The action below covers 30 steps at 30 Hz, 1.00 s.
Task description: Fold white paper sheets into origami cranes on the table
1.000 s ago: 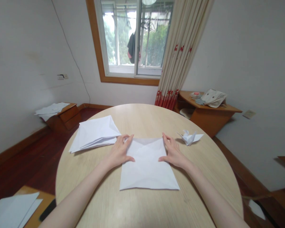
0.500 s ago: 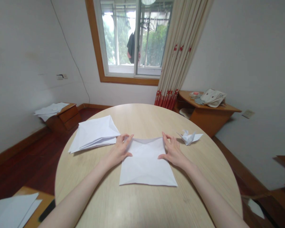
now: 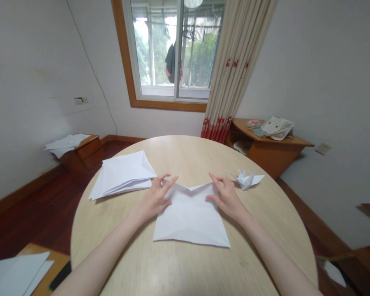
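A creased white paper sheet (image 3: 189, 218) lies on the round light-wood table (image 3: 185, 158), its far edge dipping in a shallow V. My left hand (image 3: 154, 197) grips the sheet's far left corner between thumb and fingers. My right hand (image 3: 226, 198) holds the far right corner the same way. Left of the sheet lies a pile of folded white paper (image 3: 121, 174), close to my left fingers. A small white origami crane (image 3: 245, 179) sits beyond my right hand, apart from it.
A wooden nightstand (image 3: 83, 154) with white papers stands at the left wall. A wooden corner desk (image 3: 271, 150) holds a cloth bag (image 3: 276, 128). White sheets lie on a wooden surface (image 3: 57, 261) at lower left. Dark red wooden flooring surrounds the table.
My hands have raised the sheet's far corners, and its straight far edge now sags into a V. My fingers have closed on those corners.
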### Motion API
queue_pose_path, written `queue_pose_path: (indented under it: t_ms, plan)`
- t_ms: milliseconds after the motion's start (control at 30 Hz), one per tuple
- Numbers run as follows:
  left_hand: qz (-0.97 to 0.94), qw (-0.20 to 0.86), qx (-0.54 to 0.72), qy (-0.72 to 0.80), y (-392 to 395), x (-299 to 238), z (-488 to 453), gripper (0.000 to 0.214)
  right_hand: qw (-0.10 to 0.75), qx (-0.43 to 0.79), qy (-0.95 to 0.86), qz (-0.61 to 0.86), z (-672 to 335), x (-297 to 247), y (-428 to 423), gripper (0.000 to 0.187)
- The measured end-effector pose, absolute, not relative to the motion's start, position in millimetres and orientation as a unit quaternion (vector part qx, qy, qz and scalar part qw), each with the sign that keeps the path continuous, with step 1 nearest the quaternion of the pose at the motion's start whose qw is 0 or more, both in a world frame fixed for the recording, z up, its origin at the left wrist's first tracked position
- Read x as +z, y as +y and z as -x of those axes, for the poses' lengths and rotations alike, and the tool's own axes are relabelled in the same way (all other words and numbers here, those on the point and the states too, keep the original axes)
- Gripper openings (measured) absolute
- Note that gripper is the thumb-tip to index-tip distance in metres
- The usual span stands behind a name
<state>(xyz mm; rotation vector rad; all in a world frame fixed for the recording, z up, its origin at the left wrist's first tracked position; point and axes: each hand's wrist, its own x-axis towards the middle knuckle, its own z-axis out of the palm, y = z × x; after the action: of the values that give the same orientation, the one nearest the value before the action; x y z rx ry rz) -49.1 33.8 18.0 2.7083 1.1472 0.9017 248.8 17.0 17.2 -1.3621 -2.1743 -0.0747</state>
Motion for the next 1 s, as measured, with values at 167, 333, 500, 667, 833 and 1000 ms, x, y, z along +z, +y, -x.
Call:
queue_pose_path:
  t_ms: [167, 333, 500, 667, 833, 1000]
  plan:
    - [-0.875, -0.005, 0.317, 0.367, 34.5, 16.8, 48.4, 0.092, 0.333, -0.056, -0.81, 0.479, -247.1, 26.3, 12.6, 0.033]
    - [-0.863, -0.059, 0.36, 0.349, 35.8, 14.9, 47.3, 0.077, 0.384, -0.126, -0.819, 0.407, -246.6, 31.9, 8.9, 0.026]
    - [-0.86, -0.096, 0.385, 0.322, 31.1, 22.9, 46.5, 0.045, 0.409, -0.146, -0.818, 0.377, -243.8, 37.3, 5.5, 0.022]
    - [-0.865, -0.09, 0.387, 0.305, 22.0, 36.7, 46.5, 0.029, 0.423, -0.106, -0.824, 0.362, -240.2, 46.0, -0.7, 0.016]
    - [-0.87, -0.061, 0.403, 0.277, 14.0, 45.4, 47.2, 0.031, 0.455, -0.022, -0.826, 0.334, -237.3, 52.3, -7.3, 0.027]
    - [-0.867, -0.026, 0.419, 0.268, 9.1, 48.8, 48.4, 0.036, 0.489, 0.078, -0.805, 0.326, -235.1, 52.9, -10.2, 0.039]
